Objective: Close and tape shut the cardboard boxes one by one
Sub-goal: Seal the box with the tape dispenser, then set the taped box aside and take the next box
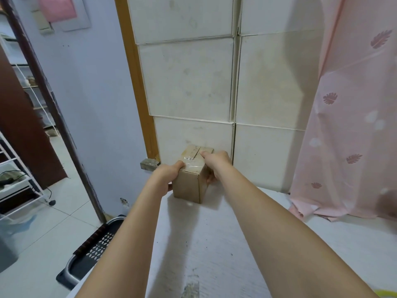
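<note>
Taping step, near its end by my read: cardboard box (191, 171) sits at the far end of the desk (214, 244), close to the white wall panels (189, 82). Flaps are down, clear tape (191, 161) glints across the top seam. My left hand (166, 176) grips the near-left top corner, thumb on the tape. My right hand (216, 163) wraps the right side, forefinger pressing the seam. Next: smooth the tape ends down the sides. Tight behind and at the left desk edge; open desk toward me.

Cardboard box (190, 181) on white table (214, 244)
</note>
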A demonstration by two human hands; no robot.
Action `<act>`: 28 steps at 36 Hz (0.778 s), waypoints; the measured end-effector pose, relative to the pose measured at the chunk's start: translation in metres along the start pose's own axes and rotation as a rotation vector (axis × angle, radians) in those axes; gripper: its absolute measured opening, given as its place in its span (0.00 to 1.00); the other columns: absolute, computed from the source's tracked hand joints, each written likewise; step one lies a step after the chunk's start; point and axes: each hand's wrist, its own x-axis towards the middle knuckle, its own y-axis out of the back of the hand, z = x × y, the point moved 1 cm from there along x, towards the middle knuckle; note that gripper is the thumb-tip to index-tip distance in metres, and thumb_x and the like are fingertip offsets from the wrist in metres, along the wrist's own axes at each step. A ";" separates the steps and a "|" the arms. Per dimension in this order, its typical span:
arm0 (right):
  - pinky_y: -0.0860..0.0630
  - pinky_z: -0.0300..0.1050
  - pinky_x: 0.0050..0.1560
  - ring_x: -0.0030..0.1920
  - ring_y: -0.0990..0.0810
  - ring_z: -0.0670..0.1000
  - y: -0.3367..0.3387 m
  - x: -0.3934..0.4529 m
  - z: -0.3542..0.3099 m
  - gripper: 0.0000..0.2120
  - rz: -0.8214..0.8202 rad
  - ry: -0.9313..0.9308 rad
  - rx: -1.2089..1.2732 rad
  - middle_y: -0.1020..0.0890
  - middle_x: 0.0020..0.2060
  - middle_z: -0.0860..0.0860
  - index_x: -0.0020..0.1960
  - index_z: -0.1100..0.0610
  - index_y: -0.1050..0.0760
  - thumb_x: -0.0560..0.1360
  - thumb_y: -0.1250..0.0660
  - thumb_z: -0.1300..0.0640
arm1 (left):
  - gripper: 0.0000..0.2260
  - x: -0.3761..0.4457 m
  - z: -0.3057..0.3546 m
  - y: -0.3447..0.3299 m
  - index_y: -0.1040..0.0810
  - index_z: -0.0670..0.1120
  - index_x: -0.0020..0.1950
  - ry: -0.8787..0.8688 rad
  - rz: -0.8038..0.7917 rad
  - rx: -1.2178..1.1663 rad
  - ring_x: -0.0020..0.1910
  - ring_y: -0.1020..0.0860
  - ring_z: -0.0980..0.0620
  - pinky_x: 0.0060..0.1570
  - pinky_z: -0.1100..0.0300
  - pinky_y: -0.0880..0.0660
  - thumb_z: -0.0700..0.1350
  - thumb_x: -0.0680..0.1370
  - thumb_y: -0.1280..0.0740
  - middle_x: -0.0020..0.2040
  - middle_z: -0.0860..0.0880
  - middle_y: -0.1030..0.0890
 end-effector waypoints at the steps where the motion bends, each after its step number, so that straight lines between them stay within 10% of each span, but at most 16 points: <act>1: 0.20 0.53 0.26 0.43 0.16 0.64 0.000 -0.002 0.001 0.17 0.004 0.014 0.001 0.19 0.46 0.58 0.48 0.57 0.29 0.74 0.29 0.44 | 0.15 -0.002 0.001 0.000 0.24 0.40 0.51 -0.013 0.008 -0.004 0.48 0.20 0.45 0.54 0.50 0.19 0.52 0.77 0.30 0.50 0.43 0.20; 6: 0.17 0.56 0.34 0.46 0.16 0.62 0.010 -0.016 0.005 0.20 0.013 0.070 0.015 0.17 0.50 0.58 0.53 0.58 0.25 0.72 0.32 0.43 | 0.13 -0.022 0.002 -0.002 0.23 0.42 0.43 -0.131 0.032 -0.001 0.42 0.22 0.47 0.52 0.48 0.21 0.52 0.80 0.32 0.50 0.41 0.19; 11: 0.24 0.49 0.57 0.56 0.21 0.61 0.046 -0.057 0.000 0.12 0.062 0.368 -0.369 0.21 0.50 0.58 0.49 0.55 0.23 0.78 0.37 0.46 | 0.22 -0.046 0.007 -0.005 0.30 0.42 0.74 -0.442 0.241 0.302 0.71 0.31 0.42 0.69 0.49 0.34 0.51 0.82 0.36 0.72 0.42 0.28; 13: 0.27 0.51 0.61 0.63 0.25 0.62 0.062 -0.077 0.003 0.18 0.064 0.472 -0.578 0.22 0.60 0.60 0.63 0.58 0.25 0.80 0.38 0.48 | 0.22 -0.056 0.009 -0.013 0.31 0.42 0.74 -0.569 0.262 0.417 0.73 0.34 0.42 0.71 0.49 0.37 0.48 0.82 0.38 0.73 0.40 0.31; 28: 0.30 0.52 0.52 0.60 0.25 0.61 0.194 -0.192 0.069 0.21 0.263 0.579 -1.201 0.25 0.60 0.57 0.65 0.59 0.29 0.81 0.42 0.44 | 0.19 -0.175 -0.016 -0.125 0.30 0.43 0.71 -0.946 0.084 1.043 0.69 0.30 0.44 0.67 0.50 0.35 0.51 0.84 0.44 0.69 0.44 0.28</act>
